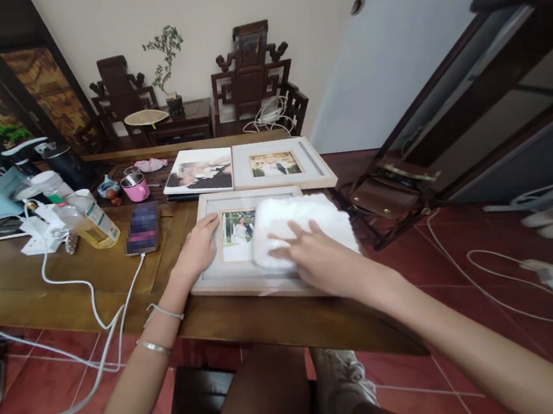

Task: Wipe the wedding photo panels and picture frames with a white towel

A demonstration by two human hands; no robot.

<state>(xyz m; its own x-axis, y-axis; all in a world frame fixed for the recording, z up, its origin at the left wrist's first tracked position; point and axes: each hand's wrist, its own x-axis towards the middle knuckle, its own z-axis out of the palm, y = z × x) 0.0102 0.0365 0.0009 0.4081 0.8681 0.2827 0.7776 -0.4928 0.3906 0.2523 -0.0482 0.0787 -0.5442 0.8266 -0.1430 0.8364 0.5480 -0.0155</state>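
Observation:
A light wooden picture frame (280, 288) with a wide pale mat lies face up near the table's front edge. In its window is a photo (238, 235) of a person in a white dress among greenery, its right part covered. My left hand (202, 244) rests flat on the frame's left side, fingers stretched towards the photo. Across the right half of the frame lies a fluffy white cloth (302, 214). My right hand (310, 256) presses on top of the cloth with its fingers spread, slightly blurred.
Behind it lie a second framed photo (319, 165) and a white-edged photo panel (211, 164). To the left on the wooden table (167, 301) are a phone (143, 229) on a white cable, a pink cup (136, 187), a bottle of yellow liquid (91, 223) and a power strip (41, 234).

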